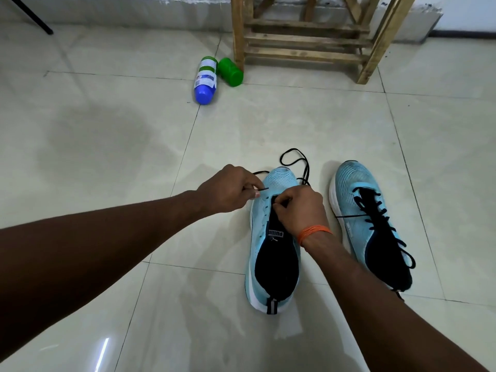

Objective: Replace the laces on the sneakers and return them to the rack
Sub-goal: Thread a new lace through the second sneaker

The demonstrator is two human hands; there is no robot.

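Observation:
Two light blue sneakers stand on the tiled floor, toes pointing away from me. The left sneaker has bare eyelets and a black tongue. A black lace loops on the floor past its toe. My left hand pinches one tip of that lace beside the front eyelets. My right hand, an orange band at its wrist, grips the top of the tongue or the lace there; its fingers hide which. The right sneaker is laced in black. A wooden rack stands at the back.
A blue and white bottle and a green bottle lie on the floor by the rack's left leg. A black tripod leg crosses the far left corner. A grey wall base runs behind.

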